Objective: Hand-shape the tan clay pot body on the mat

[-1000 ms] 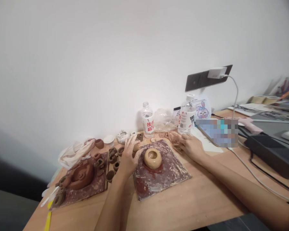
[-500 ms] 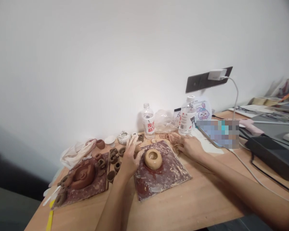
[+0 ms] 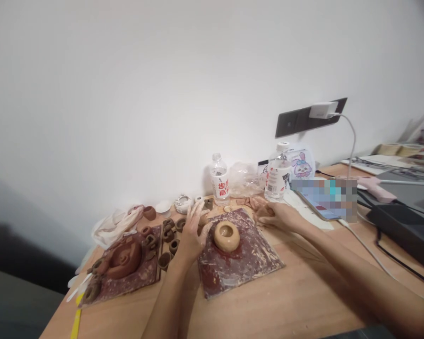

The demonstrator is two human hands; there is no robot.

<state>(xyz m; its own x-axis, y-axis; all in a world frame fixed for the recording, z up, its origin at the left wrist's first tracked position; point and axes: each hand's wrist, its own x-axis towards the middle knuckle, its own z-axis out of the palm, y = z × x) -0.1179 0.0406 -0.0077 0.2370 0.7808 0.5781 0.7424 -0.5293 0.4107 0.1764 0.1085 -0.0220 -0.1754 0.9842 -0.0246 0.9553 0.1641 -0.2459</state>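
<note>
My left hand [image 3: 193, 234] stands over the near corner of a clay-stained square board [image 3: 249, 268], its fingers curled around a small brown clay lump [image 3: 204, 220]. I cannot tell whether it grips the lump. A tan ring-shaped clay vessel [image 3: 226, 236] with a round hollow sits on that board, between my hands and touching neither. My right hand [image 3: 281, 217] rests its fingers on thin pinkish-brown clay scraps [image 3: 262, 209] beyond the board's right corner.
A second stained board [image 3: 143, 278] to the left holds a dark round clay form [image 3: 125, 259], with several small clay pieces [image 3: 169, 233] around it. Behind stand water bottles [image 3: 219, 180], a plastic bag [image 3: 243, 180], a cloth [image 3: 116, 223], a tablet [image 3: 323, 200] and a black case [image 3: 403, 230].
The whole scene sits slightly further right and lower in the view. My hands stay at the same places, and the left fingers shift a little around the clay lump.
</note>
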